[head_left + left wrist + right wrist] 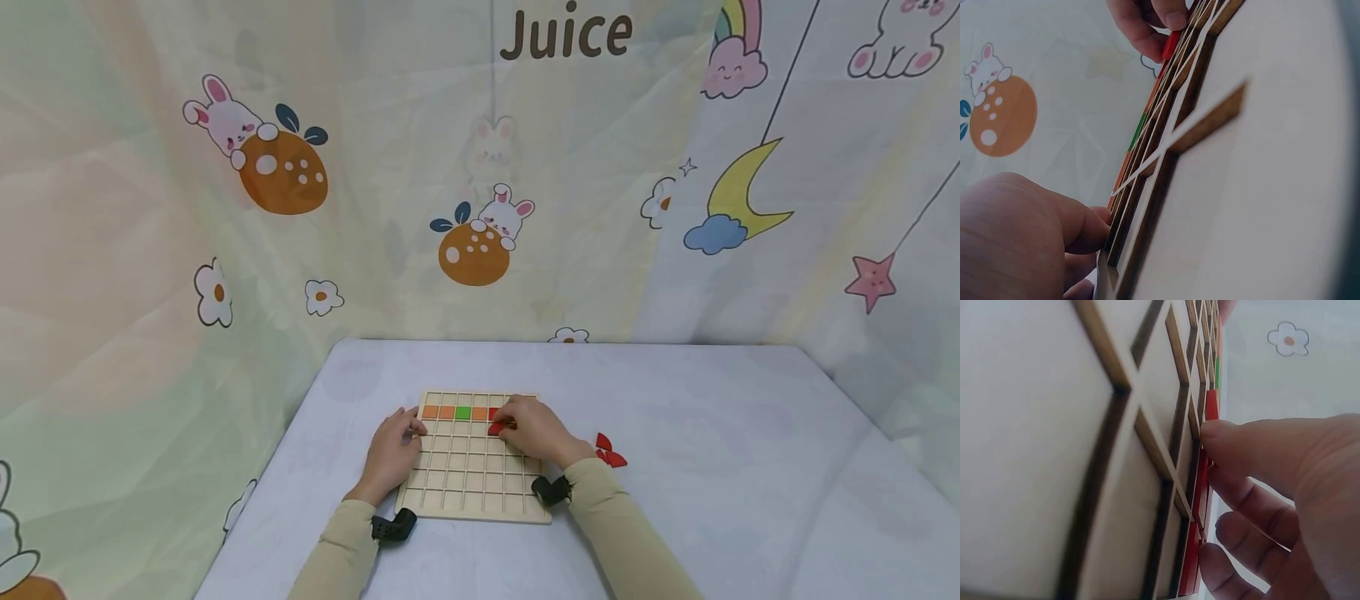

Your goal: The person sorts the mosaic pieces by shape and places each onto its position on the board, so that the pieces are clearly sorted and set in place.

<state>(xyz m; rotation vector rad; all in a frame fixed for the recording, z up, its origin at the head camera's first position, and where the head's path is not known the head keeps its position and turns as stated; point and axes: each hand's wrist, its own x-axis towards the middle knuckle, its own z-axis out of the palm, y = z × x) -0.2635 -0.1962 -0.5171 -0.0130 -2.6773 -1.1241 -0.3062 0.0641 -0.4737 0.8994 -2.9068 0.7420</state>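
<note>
A square wooden grid board (472, 481) lies on the table. In one row near its far edge sit orange tiles (447, 412), a green tile (462, 413) and red beside them. My left hand (392, 454) holds the board's left edge, with fingertips right at the rim in the left wrist view. Over the right part of the board, my right hand (536, 429) pinches a red tile (495, 428) between thumb and fingers. The right wrist view shows this red tile (1212, 405) standing up above the grid, with more red pieces (1190, 559) set low in the cells beside the fingers.
Several loose red pieces (613, 457) lie on the white table (712, 467) just right of the board, close to the right wrist. A printed cloth (390, 208) hangs behind the table. Each wrist carries a black camera (395, 526).
</note>
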